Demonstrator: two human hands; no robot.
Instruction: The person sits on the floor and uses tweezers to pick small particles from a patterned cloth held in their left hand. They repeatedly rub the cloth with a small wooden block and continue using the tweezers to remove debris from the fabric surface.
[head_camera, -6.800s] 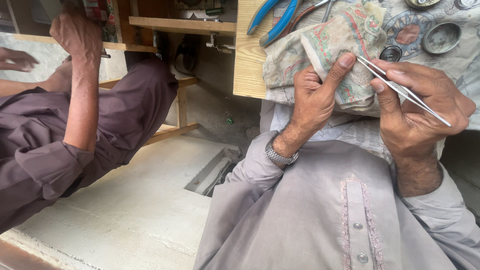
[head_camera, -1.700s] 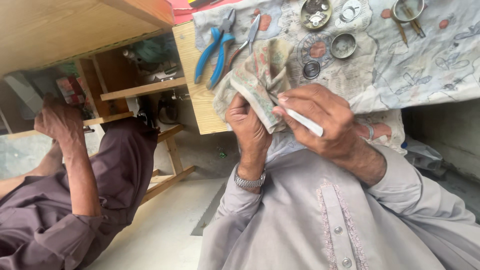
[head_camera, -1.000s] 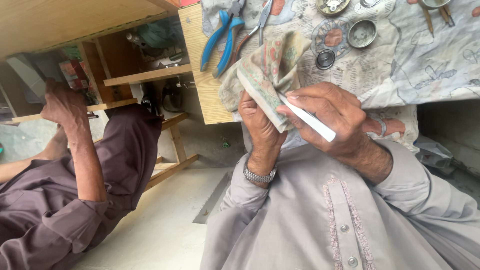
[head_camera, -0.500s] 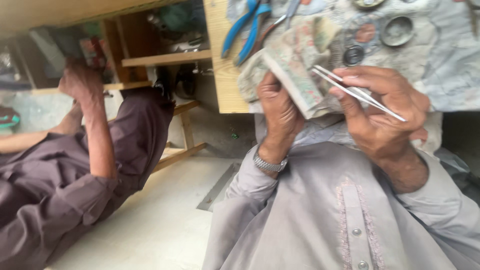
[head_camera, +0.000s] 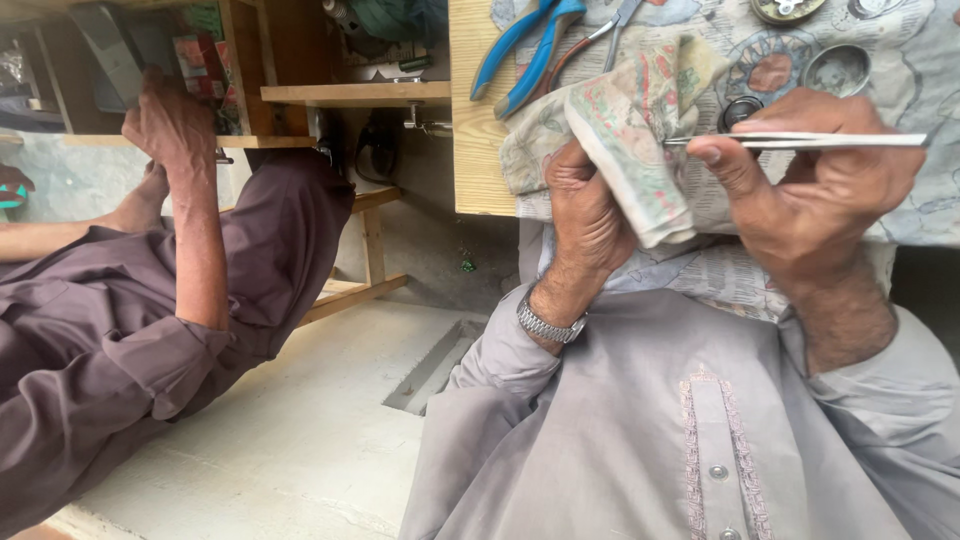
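Head view: right hand is closed in a pinch on slim metal tweezers, thumb and forefinger pressed together near the mid-length; the tips point toward 9 o'clock. Left hand is clenched around a folded printed cloth, bunched against the tweezer tips. Tweezers appear light, stiff and smooth, likely slippery; grip at mid-length, clear of the fine tips. Cloth appears soft and limp; hold it by the bunched fold. At 12 o'clock, blue-handled pliers lie on the wooden bench. At 9 o'clock, another person's hand touches a shelf
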